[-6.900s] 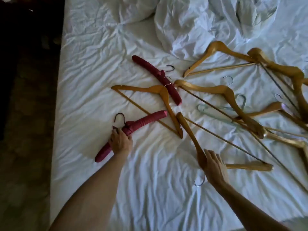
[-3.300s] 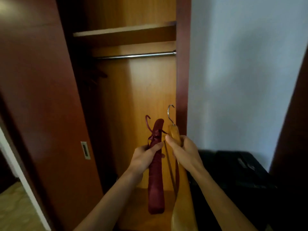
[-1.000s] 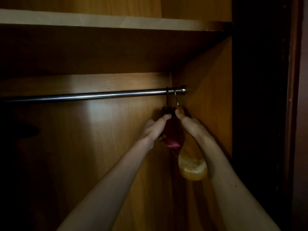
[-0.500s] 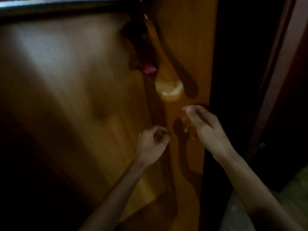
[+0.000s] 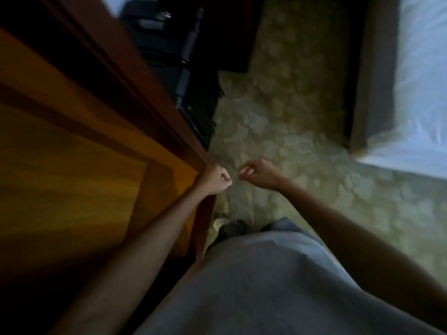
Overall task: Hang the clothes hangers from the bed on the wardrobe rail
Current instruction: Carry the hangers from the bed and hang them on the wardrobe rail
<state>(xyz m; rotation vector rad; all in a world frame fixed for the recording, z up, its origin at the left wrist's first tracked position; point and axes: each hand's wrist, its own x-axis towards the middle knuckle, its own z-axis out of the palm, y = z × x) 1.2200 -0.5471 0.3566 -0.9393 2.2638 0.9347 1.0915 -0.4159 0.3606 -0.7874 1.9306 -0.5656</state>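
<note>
- While the view is tilted and blurred, both hands are seen held low in front of the body, just apart from each other.
- The left hand (image 5: 214, 179) is curled into a loose fist, and nothing is held in it; it is seen against the wardrobe's (image 5: 72, 146) front edge.
- The right hand (image 5: 260, 174) is also loosely curled, with nothing gripped, above the patterned floor (image 5: 290, 112).
- No hanger can be made out; the rail is out of view.
- A white-sheeted bed (image 5: 420, 93) is seen at the right edge.
- A dark case (image 5: 174, 52) is seen beside the wardrobe.
- A grey shirt (image 5: 266, 281) fills the bottom.
</note>
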